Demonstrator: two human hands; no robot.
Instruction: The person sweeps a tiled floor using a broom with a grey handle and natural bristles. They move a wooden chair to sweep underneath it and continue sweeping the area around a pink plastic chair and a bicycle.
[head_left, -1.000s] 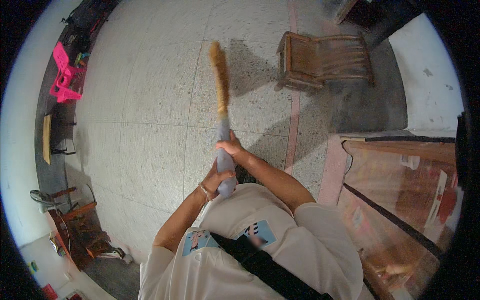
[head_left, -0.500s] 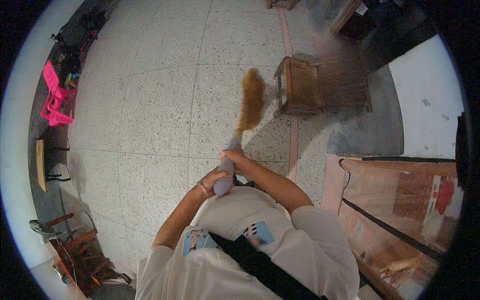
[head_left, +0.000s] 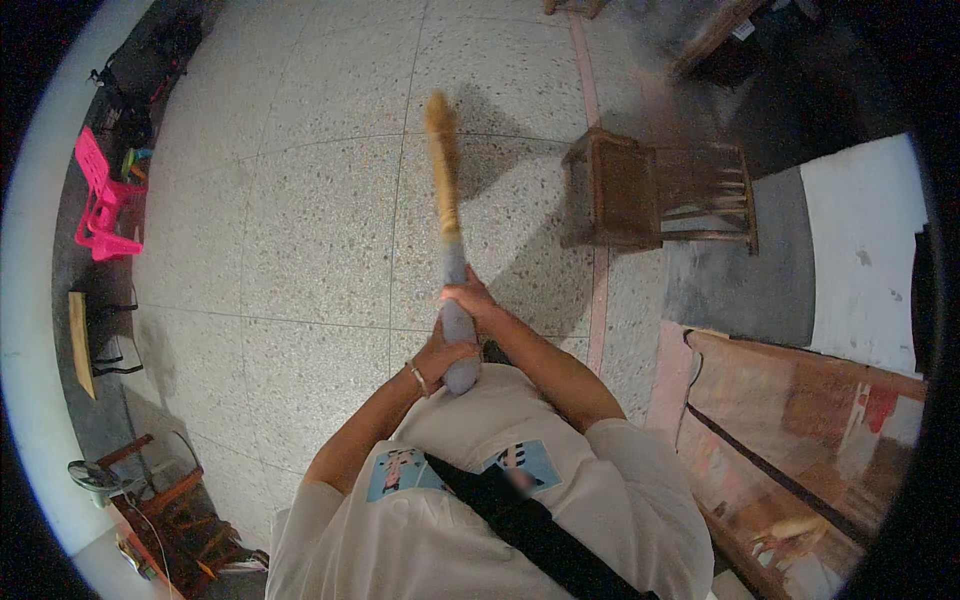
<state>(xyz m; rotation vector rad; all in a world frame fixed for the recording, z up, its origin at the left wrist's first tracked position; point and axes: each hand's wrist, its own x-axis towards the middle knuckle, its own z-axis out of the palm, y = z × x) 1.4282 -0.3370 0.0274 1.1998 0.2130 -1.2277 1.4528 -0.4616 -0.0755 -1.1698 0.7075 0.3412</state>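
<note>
Both my hands are wrapped around the broom [head_left: 449, 250]: the right hand [head_left: 470, 298] grips the grey handle higher up, fingers curled over it, and the left hand [head_left: 440, 355] is closed on it lower down, near the rounded butt end, a thin bangle [head_left: 417, 378] on that wrist. The broom runs straight away from my chest, its tan bristles [head_left: 441, 160] stretched over the speckled floor [head_left: 300, 220] and smeared by blur, so I cannot tell whether the tips touch the tiles. My left palm is hidden behind the handle (only knuckles show).

To the right of the bristles, near but apart, stands a wooden chair [head_left: 655, 190], its far side lost in shadow. A pink plastic chair [head_left: 100, 200] sits well off at the left rim. Low at the left, a dark wooden frame [head_left: 180, 510] and a fan [head_left: 95, 478] are bent by the lens and hard to read. A wooden tabletop [head_left: 800, 420] at the right is cut off by the rim.
</note>
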